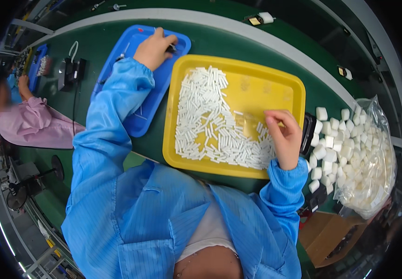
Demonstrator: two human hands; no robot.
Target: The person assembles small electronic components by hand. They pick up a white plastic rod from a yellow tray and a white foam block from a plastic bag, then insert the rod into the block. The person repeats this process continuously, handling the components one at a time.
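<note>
In the yellow tray [275, 74], on its near right side, the right hand [285, 139] rested among the small white tubes [210, 125], its fingers curled and pinched together — the grip looked closed on one or two of the pieces, though they were too small to tell for sure. The tubes lay loose in a broad L-shaped heap down the tray's left side and along its near edge, so the hand sat at the end of the heap closest to the body, where pieces could be picked off singly. The far right of the tray was bare yellow.

Well apart to the left, the left hand [154, 49] lay stretched out over the far end of the blue tray [138, 118], fingers folded around a small dark thing [171, 48]; what it was could not be made out. The blue tray stood just beside the yellow one, both flat on the green worktop [219, 44], each within one arm's reach.

To the right of the yellow tray lay a spread of white blocks [324, 144], larger than the tubes, spilling from a clear plastic bag [373, 158] — kept close to the right hand's side. Farther left along the worktop sat another person in a pink coat [33, 125], with a second blue tray [38, 65] before them.
</note>
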